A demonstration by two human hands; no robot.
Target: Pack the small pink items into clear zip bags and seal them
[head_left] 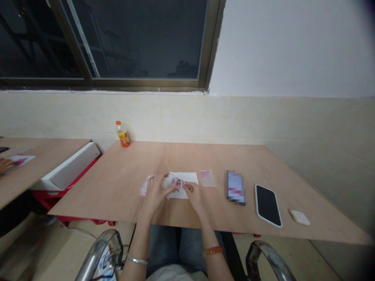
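My left hand (158,189) is curled around a clear, whitish rounded object (169,182), whose kind I cannot make out. Beneath it lies a white sheet (183,195) with small pink and dark red pieces (179,183) scattered over its middle. At the sheet's right edge, my right hand (193,191) has its thumb and fingers pinched together beside the pieces; anything between the fingertips is too small to name. A clear plastic bag (143,188) with pinkish stripes sits partly behind my left hand. To the right of the sheet is a small clear packet (208,178) with pink bits inside.
Farther right on the wooden table (117,199) are a blurred-out phone (235,187), a phone with a black screen (268,205) and a white case (299,217). An orange drink bottle (123,134) stands by the wall. Another person's hand (6,164) rests on the neighbouring table.
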